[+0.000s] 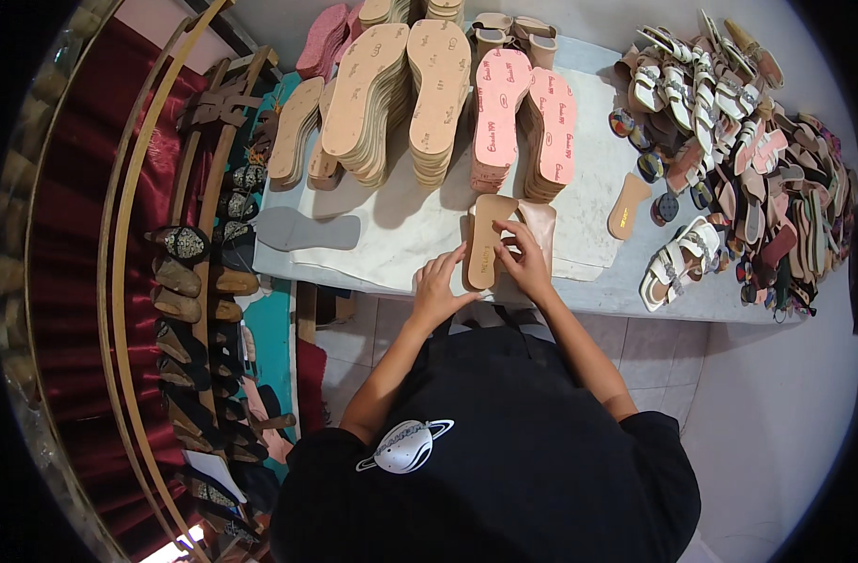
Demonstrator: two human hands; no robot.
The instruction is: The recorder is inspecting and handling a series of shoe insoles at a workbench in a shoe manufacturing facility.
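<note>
A tan insole (483, 246) with small gold lettering lies lengthwise at the front edge of the table, directly before me. My left hand (438, 289) is at its left side, fingers stretched out with the tips by its edge and the thumb apart near its lower end. From the right, my right hand (524, 261) reaches over the same insole, its fingers bent and the thumb and fingertips on its surface and edge. A shiny pale pink piece (539, 223) sits just behind the right hand, partly hidden by it.
Tall stacks of beige insole boards (365, 94) and pink printed ones (501, 108) stand behind my hands. A grey sole shape (309, 231) lies left, another tan insole (629, 206) right. White sandals (682, 258) and a shoe heap (776, 169) fill the right; a shoe rack (204, 188) stands left.
</note>
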